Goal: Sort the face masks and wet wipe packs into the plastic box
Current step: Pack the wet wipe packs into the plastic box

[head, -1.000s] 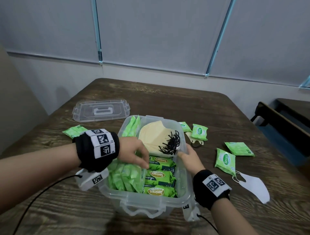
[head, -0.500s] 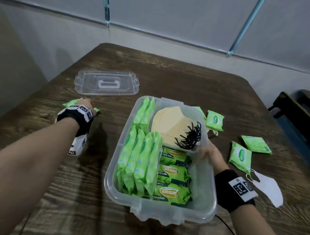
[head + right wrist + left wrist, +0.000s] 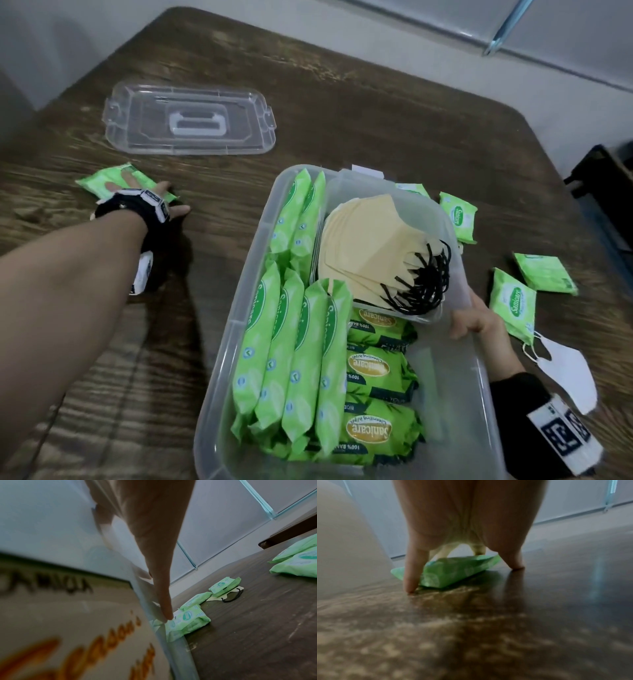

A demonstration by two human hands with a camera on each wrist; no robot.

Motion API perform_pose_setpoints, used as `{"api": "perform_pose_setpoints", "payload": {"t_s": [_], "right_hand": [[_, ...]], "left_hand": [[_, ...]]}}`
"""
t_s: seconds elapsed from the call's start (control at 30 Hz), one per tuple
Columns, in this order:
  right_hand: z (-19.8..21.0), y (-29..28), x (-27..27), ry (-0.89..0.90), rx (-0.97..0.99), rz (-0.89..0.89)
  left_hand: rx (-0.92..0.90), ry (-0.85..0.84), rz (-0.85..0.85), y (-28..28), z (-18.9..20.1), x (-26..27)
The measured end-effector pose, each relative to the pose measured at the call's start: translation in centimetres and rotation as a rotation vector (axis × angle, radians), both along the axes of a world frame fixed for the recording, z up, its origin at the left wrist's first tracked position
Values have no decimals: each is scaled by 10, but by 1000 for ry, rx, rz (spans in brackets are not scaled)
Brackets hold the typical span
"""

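Observation:
The clear plastic box [image 3: 236, 308] holds light green wipe packs [image 3: 294, 359] standing on edge, dark green packs [image 3: 373, 366] and a stack of beige masks [image 3: 370, 246] with black loops. My left hand [image 3: 150, 197] reaches left and lies over a green wipe pack [image 3: 99, 180] flat on the table. In the left wrist view its fingers [image 3: 412, 574] straddle that pack [image 3: 453, 572], their tips on the wood. My right hand [image 3: 469, 323] grips the box's right rim, one finger [image 3: 161, 595] lying along the wall.
The clear lid [image 3: 191, 120] lies at the back left. Right of the box are loose green packs [image 3: 512, 308] [image 3: 544, 274] [image 3: 457, 216], a white mask [image 3: 568, 373] and a beige mask [image 3: 229, 596] under a pack. A dark bench [image 3: 603, 178] stands beyond the table's right edge.
My left hand left the box and swung out left onto the wipe pack on the table. My right hand has stayed on the box's right rim. The head view has dipped closer.

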State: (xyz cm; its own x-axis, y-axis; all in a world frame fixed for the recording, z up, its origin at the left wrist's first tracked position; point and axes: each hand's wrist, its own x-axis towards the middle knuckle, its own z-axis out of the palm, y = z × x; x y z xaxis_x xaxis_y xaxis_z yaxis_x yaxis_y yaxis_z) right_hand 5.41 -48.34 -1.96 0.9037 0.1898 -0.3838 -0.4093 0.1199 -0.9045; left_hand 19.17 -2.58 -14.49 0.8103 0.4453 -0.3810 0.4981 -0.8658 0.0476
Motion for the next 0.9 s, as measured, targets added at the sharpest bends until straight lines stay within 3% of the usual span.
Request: {"api": "perform_pose_setpoints", "payload": {"t_s": [0.2, 0.37, 0.53, 0.67, 0.73, 0.83, 0.9], "right_hand": [[-9, 6, 16, -8, -67, -30], [-21, 8, 31, -60, -119, -31], [-9, 16, 24, -161, -103, 62], [-2, 13, 14, -195, -244, 95], [4, 7, 10, -243, -351, 113], [33, 2, -2, -397, -430, 58], [54, 0, -14, -513, -353, 41]], "left_hand": [[74, -87, 69, -25, 8, -12], [-84, -344, 120, -33, 25, -28], [-300, -667, 245, -50, 98, -47], [-413, -937, 117, -90, 184, -65], [-512, -970, 9, -115, 225, -77], [-713, -858, -214, -164, 274, -103], [-771, -722, -365, -204, 293, -121]]}}
